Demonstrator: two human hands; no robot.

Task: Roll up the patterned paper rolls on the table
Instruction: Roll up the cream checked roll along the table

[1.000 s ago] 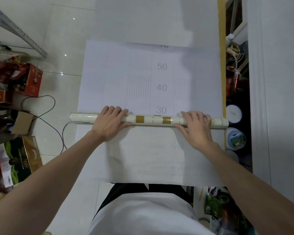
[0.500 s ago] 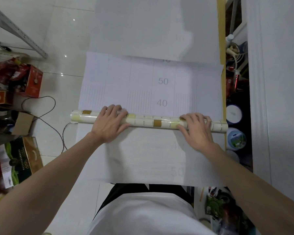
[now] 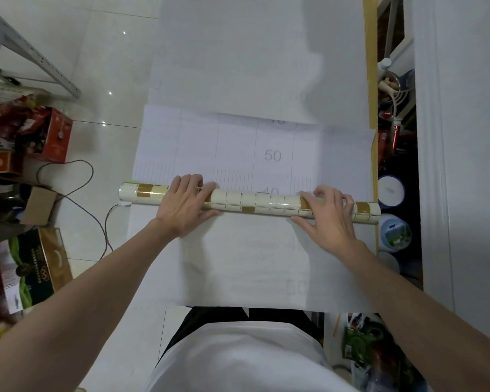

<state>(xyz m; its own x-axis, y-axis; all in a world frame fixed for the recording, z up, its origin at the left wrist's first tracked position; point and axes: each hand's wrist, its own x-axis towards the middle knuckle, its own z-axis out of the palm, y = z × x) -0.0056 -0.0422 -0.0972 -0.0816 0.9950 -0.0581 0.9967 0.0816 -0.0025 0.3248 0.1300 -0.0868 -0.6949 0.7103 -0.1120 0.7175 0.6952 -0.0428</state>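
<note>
A long paper roll (image 3: 255, 202) with a cream and gold tile pattern lies crosswise on the white table (image 3: 238, 58). Its unrolled white backing sheet (image 3: 198, 145), printed with grid lines and the numbers 40 and 50, stretches away from me. My left hand (image 3: 186, 206) wraps the roll left of its middle, fingers over the top and thumb on the near side. Toward the right end my right hand (image 3: 327, 213) grips the roll the same way. Another white sheet (image 3: 252, 261) lies flat between the roll and my body.
The table's right edge has a yellow strip (image 3: 371, 80). Beyond it stand tubs (image 3: 391, 190) and bottles. On the floor at left are cardboard boxes (image 3: 51, 134), a green box (image 3: 34, 267), a cable (image 3: 77, 193) and a metal rack (image 3: 31, 55).
The flat sheet's far edge has slid toward me and the printed numbers have moved into the roll. Both hands stay on the roll, turning it.
</note>
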